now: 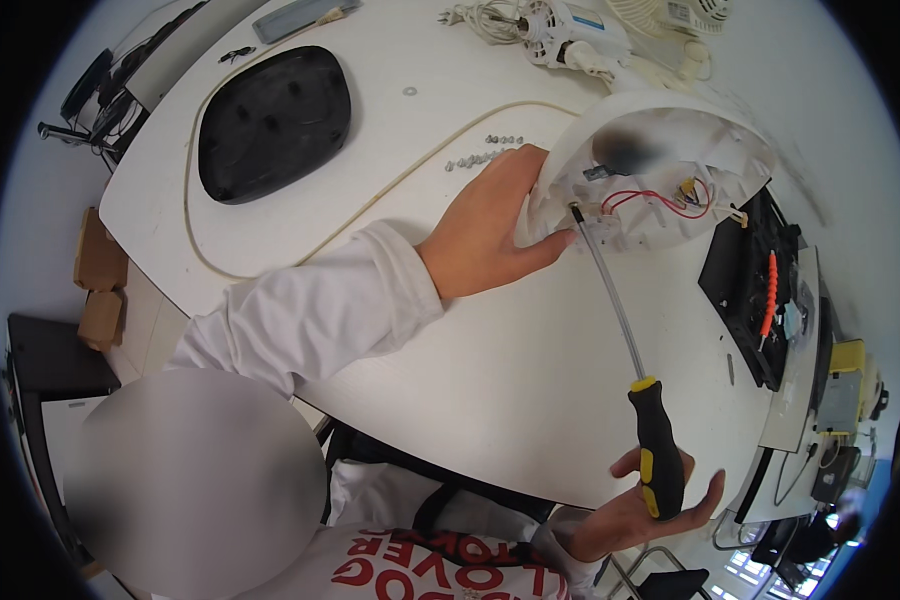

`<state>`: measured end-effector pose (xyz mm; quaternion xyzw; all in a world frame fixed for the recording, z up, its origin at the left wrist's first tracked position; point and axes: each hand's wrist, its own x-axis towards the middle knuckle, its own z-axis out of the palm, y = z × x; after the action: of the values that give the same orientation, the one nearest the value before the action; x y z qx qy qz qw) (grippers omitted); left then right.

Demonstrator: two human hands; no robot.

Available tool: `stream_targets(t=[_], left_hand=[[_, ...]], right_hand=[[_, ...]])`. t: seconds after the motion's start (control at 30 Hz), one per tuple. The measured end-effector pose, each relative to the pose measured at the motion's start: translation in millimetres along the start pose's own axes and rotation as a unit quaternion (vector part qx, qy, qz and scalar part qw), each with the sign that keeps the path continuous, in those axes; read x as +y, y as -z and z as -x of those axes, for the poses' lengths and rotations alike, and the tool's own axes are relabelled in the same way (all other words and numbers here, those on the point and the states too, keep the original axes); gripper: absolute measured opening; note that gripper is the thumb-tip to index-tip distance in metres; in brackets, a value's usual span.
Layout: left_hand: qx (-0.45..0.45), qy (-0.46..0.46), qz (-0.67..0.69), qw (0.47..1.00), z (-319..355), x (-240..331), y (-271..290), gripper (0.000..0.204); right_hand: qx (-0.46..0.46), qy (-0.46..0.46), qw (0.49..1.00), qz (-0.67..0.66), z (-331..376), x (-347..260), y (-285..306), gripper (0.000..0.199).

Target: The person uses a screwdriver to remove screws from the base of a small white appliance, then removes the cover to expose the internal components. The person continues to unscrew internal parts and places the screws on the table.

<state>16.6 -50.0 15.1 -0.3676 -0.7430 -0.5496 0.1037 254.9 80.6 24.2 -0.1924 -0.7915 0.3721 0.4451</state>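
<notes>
My left hand (490,225) grips the near left edge of a white, hollow plastic housing (745,150), thumb along its rim. Inside the housing are red wires (655,196) and small fittings; a blurred patch hides part of the interior. My right hand (625,520) holds a long screwdriver by its black and yellow handle (655,430), some fingers spread away from the grip. The shaft slants up to the left, and its tip meets a spot just inside the housing's near left rim. Several small screws (475,160) lie in rows beyond my left hand.
A black plastic cover (270,125) lies at the far left of the white table (490,400). A beige cord (370,203) loops around it toward the housing. At the back stands a white motor unit (570,35). On the right sits an opened black tool case (745,275) with an orange tool.
</notes>
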Motion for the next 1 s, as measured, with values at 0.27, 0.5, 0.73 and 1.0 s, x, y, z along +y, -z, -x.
stream_targets(t=[0.27,0.5,0.73,1.0], left_hand=[[0.021,-0.005,-0.001,1.000,1.0,-6.2,-2.2,0.047],[0.007,-0.011,0.009,1.000,-1.8,-3.2,-0.3,0.048],[0.010,-0.006,0.005,1.000,-0.2,-4.9,-1.2,0.048],[0.001,0.005,0.012,1.000,-0.6,-4.6,-2.1,0.048]], right_hand=[[-0.121,0.110,0.986,-0.015,-7.5,-8.1,9.4,0.015],[-0.157,0.091,0.983,0.002,-1.1,-3.5,23.3,0.011],[-0.211,0.227,0.945,0.100,-8.1,-7.5,27.9,0.038],[-0.069,0.167,0.979,-0.095,-7.0,-4.9,2.8,0.045]])
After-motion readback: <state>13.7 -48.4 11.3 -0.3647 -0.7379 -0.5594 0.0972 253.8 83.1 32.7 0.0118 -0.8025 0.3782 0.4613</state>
